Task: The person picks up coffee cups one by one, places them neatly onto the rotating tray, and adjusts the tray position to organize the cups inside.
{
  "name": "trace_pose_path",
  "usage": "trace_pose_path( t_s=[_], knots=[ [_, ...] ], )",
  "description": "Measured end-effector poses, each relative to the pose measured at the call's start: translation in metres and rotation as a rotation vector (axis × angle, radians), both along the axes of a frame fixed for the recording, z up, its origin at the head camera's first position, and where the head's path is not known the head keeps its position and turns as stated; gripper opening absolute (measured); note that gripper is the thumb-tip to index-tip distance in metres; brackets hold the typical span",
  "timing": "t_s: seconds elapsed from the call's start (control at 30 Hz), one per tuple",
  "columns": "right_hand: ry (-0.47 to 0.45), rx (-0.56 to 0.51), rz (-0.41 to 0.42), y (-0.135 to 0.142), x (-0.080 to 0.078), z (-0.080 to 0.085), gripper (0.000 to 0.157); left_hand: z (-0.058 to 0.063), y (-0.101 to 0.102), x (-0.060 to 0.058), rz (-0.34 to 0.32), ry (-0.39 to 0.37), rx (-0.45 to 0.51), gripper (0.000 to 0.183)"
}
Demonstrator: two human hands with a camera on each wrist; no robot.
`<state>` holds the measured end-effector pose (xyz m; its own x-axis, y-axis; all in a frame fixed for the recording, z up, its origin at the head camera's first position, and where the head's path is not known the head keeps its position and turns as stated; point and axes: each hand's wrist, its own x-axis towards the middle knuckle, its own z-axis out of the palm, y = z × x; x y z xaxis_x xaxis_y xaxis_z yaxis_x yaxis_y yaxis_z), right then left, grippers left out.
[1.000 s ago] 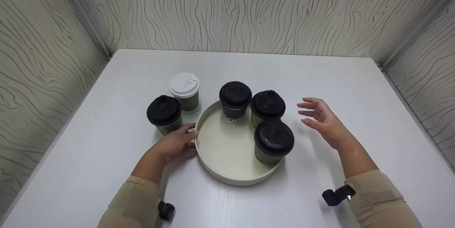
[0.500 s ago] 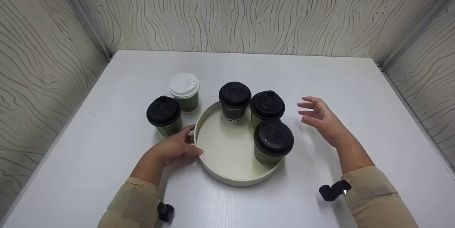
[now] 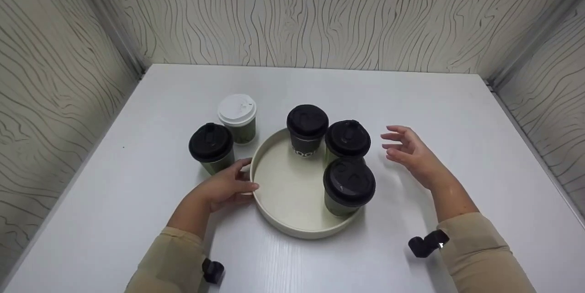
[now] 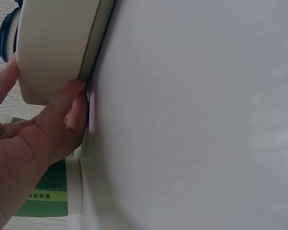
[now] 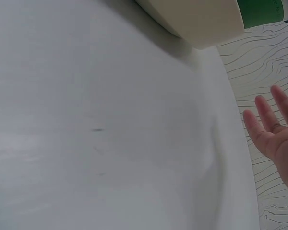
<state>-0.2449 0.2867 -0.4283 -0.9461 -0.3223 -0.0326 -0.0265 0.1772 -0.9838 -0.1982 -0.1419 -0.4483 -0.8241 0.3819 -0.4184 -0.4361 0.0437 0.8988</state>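
Observation:
A round cream tray (image 3: 290,192) carries three lidded paper coffee cups: a dark grey cup (image 3: 307,133) at its back, a green cup (image 3: 348,138) at its right and another green cup (image 3: 349,188) at front right. My left hand (image 3: 224,190) grips the tray's left edge, thumb over the rim and fingers under and outside it. In the left wrist view the fingers (image 4: 67,103) lie at the tray's lower edge (image 4: 57,43). To the right of the tray, my right hand (image 3: 411,153) holds nothing, its fingers loosely bent and apart from the cups.
Left of the tray stand a black-lidded green cup (image 3: 211,146), right by my left hand, and a white-lidded green cup (image 3: 238,117) behind it. The white table (image 3: 411,101) ends at wood-patterned walls (image 3: 292,14) at the back and sides.
The tray has turned a little clockwise: the rear cups shifted right, the front cup shifted left and nearer. My left thumb has come over the rim. My right hand has barely moved.

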Motion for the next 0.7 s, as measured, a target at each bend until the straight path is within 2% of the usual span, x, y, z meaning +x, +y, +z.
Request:
trace_pose_path(
  t_s=[0.3, 0.7],
  knots=[
    [-0.020, 0.012, 0.022, -0.003, 0.000, -0.006, 0.055, 0.000, 0.000, -0.001, -0.005, 0.009, -0.024, 0.063],
    [-0.107, -0.063, 0.067, -0.011, 0.008, -0.023, 0.062, -0.001, 0.000, -0.001, 0.007, -0.004, 0.019, 0.058]
  ],
)
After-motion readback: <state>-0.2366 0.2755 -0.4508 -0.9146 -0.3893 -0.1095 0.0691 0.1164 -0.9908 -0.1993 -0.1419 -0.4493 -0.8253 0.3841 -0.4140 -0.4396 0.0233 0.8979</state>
